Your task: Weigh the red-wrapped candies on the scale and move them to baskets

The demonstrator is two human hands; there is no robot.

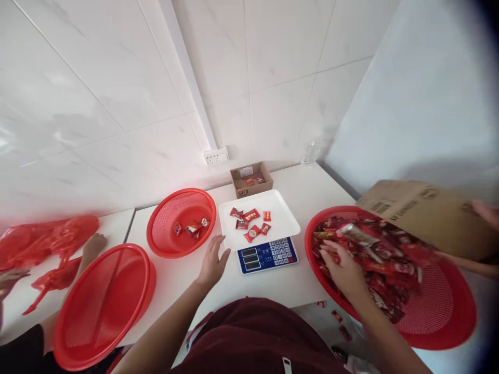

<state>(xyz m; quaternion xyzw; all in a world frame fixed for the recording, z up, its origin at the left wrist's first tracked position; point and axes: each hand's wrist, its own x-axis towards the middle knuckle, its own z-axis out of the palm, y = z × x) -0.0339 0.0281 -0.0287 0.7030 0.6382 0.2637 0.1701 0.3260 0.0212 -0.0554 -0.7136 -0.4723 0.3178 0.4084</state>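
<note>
Candy [390, 270] is lying heaped in the rightmost basket [438, 311], under the nearer right hand [345, 270], long axes pointing every way | its fingers are hanging half-bent, any hold impossible to tell | left hand [212, 262] is hovering spread, holding nothing, beside the white tray [283, 223]

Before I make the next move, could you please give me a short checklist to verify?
1. Left hand free: ok, fingers spread and holding nothing, near the white tray.
2. Packets on the tray: ok, several red ones lie there.
3. Scale reading: cannot tell, its displays look dark.
4. Right hand gripping a packet: cannot tell, it is among the packets in the right basket.
5. Right basket clear of others: not ok, another person's hand is at the cardboard box by its edge.
</note>
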